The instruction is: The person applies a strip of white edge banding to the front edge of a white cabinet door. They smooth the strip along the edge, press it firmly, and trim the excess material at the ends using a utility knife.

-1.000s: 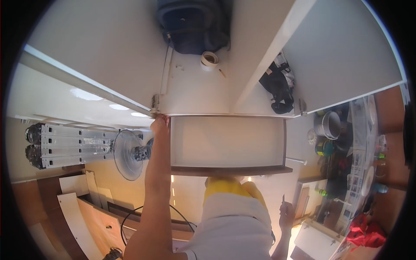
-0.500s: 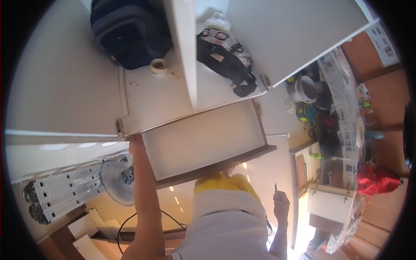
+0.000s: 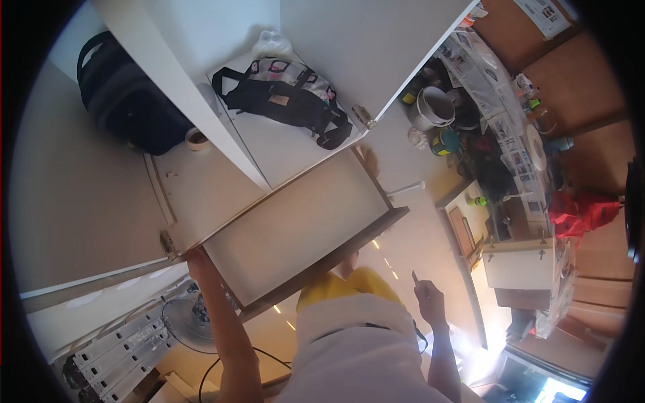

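Observation:
In front of me a drawer [image 3: 289, 235] with a pale bottom and dark brown front is pulled out of a white cabinet. My left hand [image 3: 196, 263] is at the drawer's left side, close to the cabinet edge and a door hinge [image 3: 168, 243]. Its fingers are mostly hidden there. Low on the right, away from the drawer, my right hand [image 3: 430, 302] is closed around a small, slim, pointed tool [image 3: 414, 276] whose tip sticks up. Its exact kind is too small to make out.
Inside the cabinet are a dark backpack [image 3: 134, 101], a tape roll [image 3: 197, 140] and a black patterned bag [image 3: 289, 97]. Both cabinet doors stand open. A folded metal ladder [image 3: 121, 356] lies at lower left. Buckets [image 3: 435, 107] and a red bag [image 3: 581, 213] are on the right.
My view has turned, so the cabinet and drawer appear tilted and shifted left. My left hand stays by the drawer's left side; my right hand still holds the slim tool.

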{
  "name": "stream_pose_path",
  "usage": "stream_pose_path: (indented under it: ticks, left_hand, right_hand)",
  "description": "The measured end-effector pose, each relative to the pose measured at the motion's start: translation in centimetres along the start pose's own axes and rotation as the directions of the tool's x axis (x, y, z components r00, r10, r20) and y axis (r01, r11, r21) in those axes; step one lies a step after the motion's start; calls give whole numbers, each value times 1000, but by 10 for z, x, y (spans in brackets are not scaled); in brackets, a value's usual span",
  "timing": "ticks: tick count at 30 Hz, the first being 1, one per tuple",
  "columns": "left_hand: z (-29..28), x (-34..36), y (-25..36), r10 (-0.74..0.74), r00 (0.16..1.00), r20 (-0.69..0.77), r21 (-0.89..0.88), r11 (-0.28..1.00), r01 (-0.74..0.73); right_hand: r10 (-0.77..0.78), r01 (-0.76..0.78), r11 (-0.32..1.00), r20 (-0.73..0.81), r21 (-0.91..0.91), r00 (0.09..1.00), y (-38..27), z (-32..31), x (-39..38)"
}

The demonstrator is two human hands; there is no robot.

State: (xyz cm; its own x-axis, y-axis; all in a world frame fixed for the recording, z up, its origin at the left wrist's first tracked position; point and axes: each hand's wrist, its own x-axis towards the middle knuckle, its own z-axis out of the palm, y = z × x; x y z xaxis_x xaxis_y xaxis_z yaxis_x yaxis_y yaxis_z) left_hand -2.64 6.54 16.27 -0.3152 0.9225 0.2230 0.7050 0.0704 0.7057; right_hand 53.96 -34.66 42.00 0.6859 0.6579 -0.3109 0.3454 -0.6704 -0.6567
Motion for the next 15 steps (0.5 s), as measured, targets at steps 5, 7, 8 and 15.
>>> stream_pose_path:
  ticks: [5,7,8,15]
  left_hand:
    - [4,-30,86,-277,943,182,371,908,195]
    - [15,-34,93,-296,929,223,474,866,162]
    - [22,-35,85,-288,928,238,556,824,113]
    - [68,-77,86,-420,879,226,-225,855,466]
  right_hand:
    - [89,-88,994,5,-68,996,10,-11,-16]
    - [67,-69,994,-28,-84,997,18,-18,-23]
    - [50,-52,995,-32,-86,998,20,-18,-25]
    - [14,-19,997,-81,-69,997,32,6,-19]
